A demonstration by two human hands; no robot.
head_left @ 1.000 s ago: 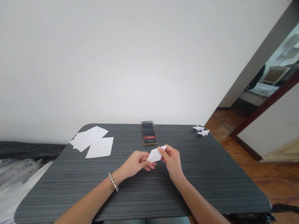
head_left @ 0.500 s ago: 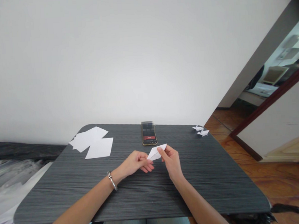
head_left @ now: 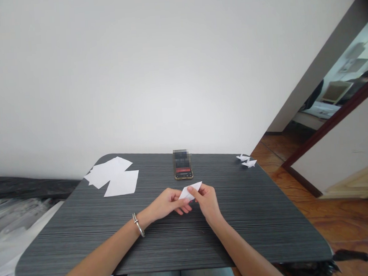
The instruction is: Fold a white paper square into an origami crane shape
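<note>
A folded piece of white paper, roughly diamond-shaped with pointed ends, is held between both hands above the table. My left hand, with a silver bangle at its wrist, pinches the paper's lower left end between thumb and fingers. On the other side, my right hand grips it with the thumb pressed flat on the upper face and the fingers behind. The hidden fingers cover part of the paper's underside. Just beyond the paper lies a phone with a lit screen.
Several white paper sheets lie overlapping at the table's back left. Two folded paper birds rest near the back right corner. The dark wood-grain table meets a white wall. Clear plastic-like material lies left of the table.
My right hand has shifted slightly left and down, with its thumb further in over the folded paper. The paper has moved a little lower, and the hands are closer together.
</note>
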